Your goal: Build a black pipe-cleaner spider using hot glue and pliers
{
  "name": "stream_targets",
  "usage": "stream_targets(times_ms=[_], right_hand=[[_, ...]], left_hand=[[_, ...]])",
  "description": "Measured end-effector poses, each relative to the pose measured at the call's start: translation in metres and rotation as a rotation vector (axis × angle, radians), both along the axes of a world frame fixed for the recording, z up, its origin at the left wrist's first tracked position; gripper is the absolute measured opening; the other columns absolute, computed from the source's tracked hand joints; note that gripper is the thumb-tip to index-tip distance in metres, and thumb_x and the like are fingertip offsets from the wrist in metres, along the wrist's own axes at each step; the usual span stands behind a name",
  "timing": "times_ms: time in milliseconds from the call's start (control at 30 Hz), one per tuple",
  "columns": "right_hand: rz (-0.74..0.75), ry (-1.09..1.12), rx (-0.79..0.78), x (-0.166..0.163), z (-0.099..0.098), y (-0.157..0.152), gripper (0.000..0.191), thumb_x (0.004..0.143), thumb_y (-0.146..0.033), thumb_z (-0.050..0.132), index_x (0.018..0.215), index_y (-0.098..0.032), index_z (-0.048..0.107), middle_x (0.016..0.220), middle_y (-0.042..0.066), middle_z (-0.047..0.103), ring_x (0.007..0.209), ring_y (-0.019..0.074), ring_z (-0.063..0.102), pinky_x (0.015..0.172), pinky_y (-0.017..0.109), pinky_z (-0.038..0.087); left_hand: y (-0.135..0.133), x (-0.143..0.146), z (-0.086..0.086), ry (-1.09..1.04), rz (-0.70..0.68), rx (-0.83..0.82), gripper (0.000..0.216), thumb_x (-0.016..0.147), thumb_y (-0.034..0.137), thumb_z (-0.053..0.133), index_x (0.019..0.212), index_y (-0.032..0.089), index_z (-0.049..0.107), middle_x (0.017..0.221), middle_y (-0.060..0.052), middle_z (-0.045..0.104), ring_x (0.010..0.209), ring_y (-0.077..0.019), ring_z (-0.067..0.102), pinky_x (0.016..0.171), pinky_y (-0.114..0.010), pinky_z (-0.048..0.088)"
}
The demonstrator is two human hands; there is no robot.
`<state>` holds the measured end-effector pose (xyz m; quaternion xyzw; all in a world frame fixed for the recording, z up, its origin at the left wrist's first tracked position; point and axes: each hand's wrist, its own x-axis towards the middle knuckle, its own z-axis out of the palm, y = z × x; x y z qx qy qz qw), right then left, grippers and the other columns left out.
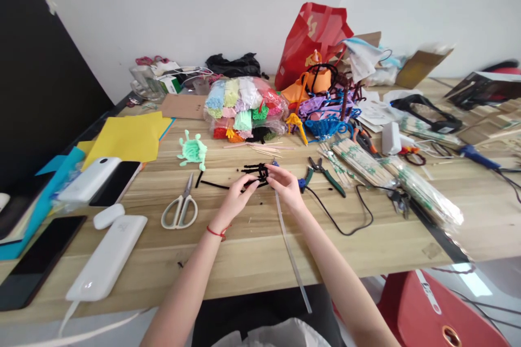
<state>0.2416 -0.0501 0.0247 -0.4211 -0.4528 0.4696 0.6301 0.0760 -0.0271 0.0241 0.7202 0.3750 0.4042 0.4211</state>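
Note:
Both my hands meet over the middle of the table around a small black pipe-cleaner piece [255,168] with several prongs pointing left. My left hand [236,196] pinches its lower side, and my right hand [286,185] grips its right end between thumb and fingers. A loose black pipe cleaner [215,185] lies left of my left fingers. Behind my right hand is a blue glue gun [302,185], mostly hidden, with a long clear glue stick [290,244] reaching toward the table's front edge. A mint-green pipe-cleaner turtle shape [194,150] and white-handled scissors [179,211] lie to the left.
Green-handled pliers [325,175] and bagged wooden sticks [360,162] lie right. Behind are bagged colourful pipe cleaners [244,108], a tangle of finished pieces [325,111] and a red bag [303,38]. Phones, a white power bank [108,260] and yellow sheets [124,141] occupy the left.

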Motion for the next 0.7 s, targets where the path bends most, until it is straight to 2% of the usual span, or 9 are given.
stream_targets(times_ms=[133, 200, 300, 433, 567, 700], right_hand=[[0.021, 0.006, 0.018, 0.000, -0.002, 0.000, 0.041, 0.065, -0.027, 0.076, 0.105, -0.027, 0.069, 0.099, 0.003, 0.069, 0.083, 0.0164, 0.061, 0.086, 0.034, 0.049], [0.017, 0.017, 0.024, 0.000, -0.003, 0.001, 0.041, 0.065, -0.026, 0.076, 0.106, -0.027, 0.069, 0.100, 0.003, 0.069, 0.083, 0.0164, 0.061, 0.087, 0.034, 0.048], [0.018, 0.029, 0.028, 0.001, -0.004, 0.002, 0.040, 0.065, -0.026, 0.076, 0.105, -0.027, 0.070, 0.101, 0.003, 0.069, 0.083, 0.0161, 0.061, 0.087, 0.034, 0.048], [0.037, 0.031, 0.030, 0.002, -0.003, 0.002, 0.039, 0.066, -0.027, 0.076, 0.105, -0.027, 0.069, 0.103, 0.003, 0.070, 0.087, 0.0168, 0.062, 0.088, 0.034, 0.048], [0.036, 0.017, 0.018, 0.005, -0.002, 0.002, 0.039, 0.066, -0.029, 0.076, 0.104, -0.026, 0.070, 0.106, 0.004, 0.070, 0.090, 0.0182, 0.064, 0.090, 0.035, 0.048], [0.014, -0.013, 0.026, 0.007, -0.001, 0.002, 0.039, 0.066, -0.030, 0.077, 0.104, -0.026, 0.070, 0.108, 0.004, 0.070, 0.092, 0.0192, 0.064, 0.090, 0.036, 0.048]], left_hand=[[0.000, 0.002, -0.002, -0.019, 0.018, -0.015, 0.017, 0.086, 0.035, 0.054, 0.092, 0.020, 0.061, 0.093, -0.004, 0.065, 0.089, -0.0181, 0.061, 0.079, -0.030, 0.048], [-0.001, 0.006, -0.007, -0.090, 0.071, -0.011, 0.016, 0.084, 0.033, 0.057, 0.094, 0.020, 0.058, 0.096, -0.005, 0.064, 0.092, -0.0177, 0.061, 0.081, -0.030, 0.048], [-0.004, 0.013, -0.015, -0.303, 0.194, -0.033, 0.029, 0.079, 0.030, 0.064, 0.099, 0.022, 0.045, 0.099, -0.004, 0.061, 0.094, -0.0162, 0.062, 0.083, -0.031, 0.050], [-0.007, 0.019, -0.018, -0.447, 0.140, -0.104, 0.047, 0.079, 0.028, 0.065, 0.111, 0.027, 0.031, 0.107, -0.007, 0.062, 0.097, -0.0170, 0.064, 0.078, -0.032, 0.054], [-0.007, 0.018, -0.012, -0.412, 0.086, -0.139, 0.044, 0.079, 0.031, 0.064, 0.117, 0.023, 0.043, 0.121, -0.013, 0.058, 0.103, -0.0204, 0.063, 0.077, -0.031, 0.056], [-0.005, 0.016, -0.010, -0.441, 0.086, -0.197, 0.038, 0.076, 0.032, 0.067, 0.110, 0.019, 0.055, 0.119, -0.012, 0.061, 0.085, -0.0172, 0.068, 0.075, -0.032, 0.058]])
